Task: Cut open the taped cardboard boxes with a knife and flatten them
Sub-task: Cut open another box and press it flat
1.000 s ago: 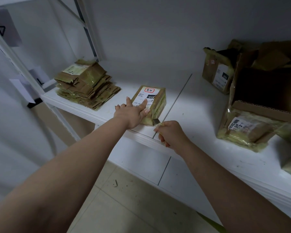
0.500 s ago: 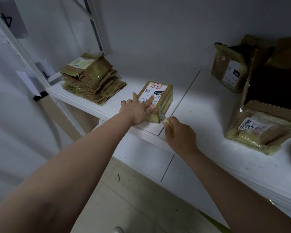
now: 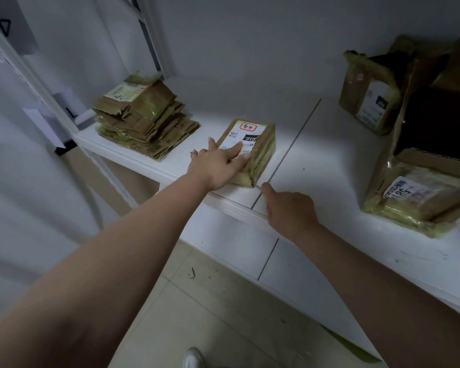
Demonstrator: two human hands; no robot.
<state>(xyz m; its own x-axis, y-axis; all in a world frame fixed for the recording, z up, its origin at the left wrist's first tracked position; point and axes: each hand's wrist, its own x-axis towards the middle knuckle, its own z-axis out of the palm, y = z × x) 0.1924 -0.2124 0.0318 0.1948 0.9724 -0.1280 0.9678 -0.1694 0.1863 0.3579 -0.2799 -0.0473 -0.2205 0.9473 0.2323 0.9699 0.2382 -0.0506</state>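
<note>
Left hand (image 3: 218, 166) flat, fingers spread, on taped box (image 3: 252, 147); right hand (image 3: 290, 211) curled at its corner, contents impossible to tell.

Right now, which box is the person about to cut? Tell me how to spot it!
Find the white shelf. Near its front edge lies a small taped box, between the pile of flattened cardboard and the bigger boxes. It alone has a red-stamped label and the left hand pressing on it.

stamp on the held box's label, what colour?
Red, on the small taped box; head view.
</note>
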